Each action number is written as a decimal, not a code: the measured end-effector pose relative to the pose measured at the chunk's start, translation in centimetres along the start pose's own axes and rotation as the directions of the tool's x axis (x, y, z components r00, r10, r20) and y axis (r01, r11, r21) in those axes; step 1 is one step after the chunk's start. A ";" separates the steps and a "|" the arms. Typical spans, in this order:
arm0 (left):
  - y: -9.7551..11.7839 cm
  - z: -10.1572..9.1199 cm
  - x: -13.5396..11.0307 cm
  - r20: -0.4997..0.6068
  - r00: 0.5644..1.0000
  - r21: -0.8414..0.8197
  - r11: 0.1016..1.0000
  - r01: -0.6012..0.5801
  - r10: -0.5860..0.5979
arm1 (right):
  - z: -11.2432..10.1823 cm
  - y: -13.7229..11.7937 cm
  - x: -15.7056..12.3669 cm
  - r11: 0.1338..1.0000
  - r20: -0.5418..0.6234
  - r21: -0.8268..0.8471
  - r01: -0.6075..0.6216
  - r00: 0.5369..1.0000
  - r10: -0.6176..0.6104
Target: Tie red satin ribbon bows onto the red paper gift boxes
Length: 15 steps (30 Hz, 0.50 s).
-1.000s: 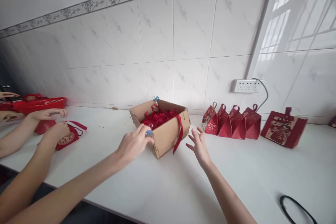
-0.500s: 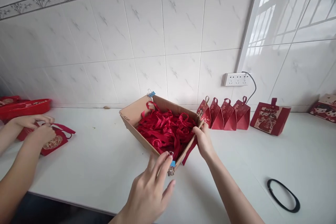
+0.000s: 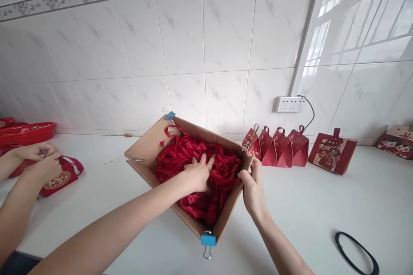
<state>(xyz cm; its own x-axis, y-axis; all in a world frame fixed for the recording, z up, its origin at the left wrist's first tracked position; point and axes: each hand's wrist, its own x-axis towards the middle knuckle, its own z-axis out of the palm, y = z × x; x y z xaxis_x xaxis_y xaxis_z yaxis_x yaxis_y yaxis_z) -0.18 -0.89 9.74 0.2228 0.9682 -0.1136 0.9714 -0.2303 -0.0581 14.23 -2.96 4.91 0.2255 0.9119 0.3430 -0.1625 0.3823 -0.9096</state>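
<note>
A brown cardboard box [image 3: 145, 148] sits tilted toward me on the white counter, filled with a heap of red ribbons [image 3: 222, 172]. My left hand [image 3: 196, 174] lies inside the box with its fingers spread flat on the ribbons. My right hand [image 3: 253, 187] is closed on the box's right corner. Blue binder clips hold the box corners, one near me [image 3: 208, 240] and one at the back [image 3: 169, 115].
Several small red gift bags [image 3: 277, 152] stand along the wall, with a larger red bag [image 3: 332, 154] and a printed box [image 3: 395, 139] to the right. A black loop [image 3: 356, 251] lies at the lower right. At the left, another person's hands [image 3: 41, 161] work on a red pouch [image 3: 60, 176].
The box has been pulled closer and tipped toward me. My left hand has moved from the near clip into the box onto the ribbons. My right hand keeps hold of the right corner.
</note>
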 end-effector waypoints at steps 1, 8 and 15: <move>-0.6 0.4 0.5 -0.024 0.999 0.019 0.999 -0.038 0.038 | 0.0 0.1 0.1 1.000 0.003 0.007 -0.013 1.000 0.013; -8.9 -3.9 1.3 -0.460 0.880 -0.430 0.896 -0.108 -0.115 | -0.1 0.1 0.3 0.998 -0.015 -0.033 -0.050 0.999 0.050; -11.0 -8.1 -0.1 -0.711 0.644 -0.668 0.556 -0.494 -0.282 | 0.2 -0.2 -0.2 1.000 0.106 0.006 -0.010 0.994 0.009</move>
<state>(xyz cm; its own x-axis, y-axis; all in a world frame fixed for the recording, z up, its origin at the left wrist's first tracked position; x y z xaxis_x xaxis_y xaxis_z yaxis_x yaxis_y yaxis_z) -10.24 2.34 18.44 -0.0721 0.7578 0.6485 0.4849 -0.5416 0.6867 14.00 -3.14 5.08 0.1206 0.9260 0.3577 -0.1700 0.3742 -0.9116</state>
